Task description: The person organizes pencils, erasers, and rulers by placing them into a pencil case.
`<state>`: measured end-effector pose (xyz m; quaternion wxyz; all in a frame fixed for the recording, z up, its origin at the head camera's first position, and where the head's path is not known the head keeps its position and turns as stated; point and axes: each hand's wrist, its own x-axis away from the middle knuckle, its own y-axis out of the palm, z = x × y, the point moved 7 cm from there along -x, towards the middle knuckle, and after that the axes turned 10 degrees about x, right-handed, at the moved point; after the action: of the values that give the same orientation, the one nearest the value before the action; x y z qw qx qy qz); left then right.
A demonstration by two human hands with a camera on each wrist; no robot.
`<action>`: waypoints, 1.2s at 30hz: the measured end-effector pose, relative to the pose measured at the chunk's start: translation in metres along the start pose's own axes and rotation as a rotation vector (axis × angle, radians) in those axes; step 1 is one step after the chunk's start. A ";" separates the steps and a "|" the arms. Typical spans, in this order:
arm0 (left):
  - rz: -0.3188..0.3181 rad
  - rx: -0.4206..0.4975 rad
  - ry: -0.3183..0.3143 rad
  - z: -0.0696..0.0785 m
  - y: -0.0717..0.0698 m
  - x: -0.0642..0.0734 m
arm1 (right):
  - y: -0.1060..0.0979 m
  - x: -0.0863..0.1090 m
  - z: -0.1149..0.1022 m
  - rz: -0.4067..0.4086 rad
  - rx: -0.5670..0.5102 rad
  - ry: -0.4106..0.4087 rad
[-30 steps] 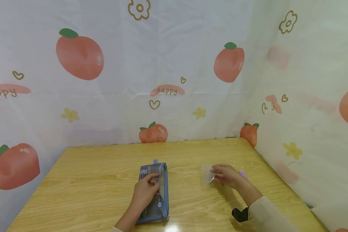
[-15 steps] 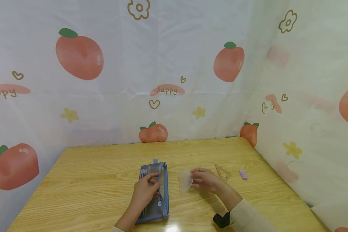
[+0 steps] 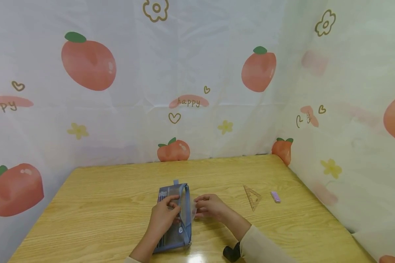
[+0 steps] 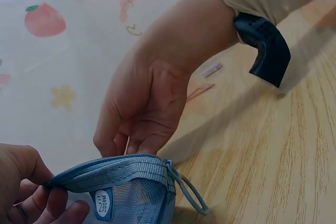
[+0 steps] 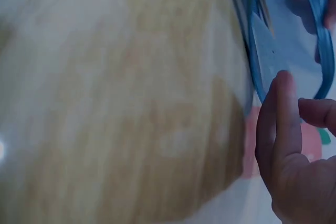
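A blue mesh zip pencil case (image 3: 175, 239) lies on the table with its mouth spread apart. My left hand (image 3: 164, 216) rests over it and pinches the rim of the opening; in the left wrist view its fingertips (image 4: 55, 203) grip the zip edge. At the mouth's right side, my right hand (image 3: 212, 207) pinches a thin clear plastic piece (image 3: 194, 212), partly hidden by the fingers and case. In the right wrist view this clear piece (image 5: 269, 48) reaches inside the opening. Several pen-like sticks (image 3: 162, 195) show through the mesh.
A small clear-orange set square (image 3: 248, 197) lies on the wooden table (image 3: 118, 193) right of my right hand. Beyond it is a purple eraser (image 3: 275, 197). A black wrist device (image 3: 232, 252) hangs under my right sleeve. A peach-patterned curtain (image 3: 135, 128) borders the table.
My right hand has carried the clear plastic piece leftward from near the eraser to the pencil case's mouth, uncovering the set square. The mouth is spread wider; my left hand stays on the case.
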<state>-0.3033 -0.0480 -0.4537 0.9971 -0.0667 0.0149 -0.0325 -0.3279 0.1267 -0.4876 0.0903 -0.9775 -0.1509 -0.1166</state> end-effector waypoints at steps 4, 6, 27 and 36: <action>-0.001 0.010 -0.012 -0.001 0.000 0.000 | 0.006 0.000 -0.002 0.028 0.070 -0.020; 0.002 0.013 -0.019 -0.001 0.000 -0.001 | 0.008 0.000 -0.004 0.025 0.091 -0.034; -0.005 0.013 -0.010 -0.001 0.000 0.000 | 0.028 0.008 -0.018 -0.004 0.393 -0.178; -0.003 0.002 0.004 0.000 0.002 0.000 | -0.059 0.021 -0.026 0.259 0.798 -0.265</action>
<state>-0.3031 -0.0456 -0.4543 0.9971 -0.0657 0.0166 -0.0341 -0.3320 0.1819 -0.4489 0.4544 -0.8835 -0.0708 0.0896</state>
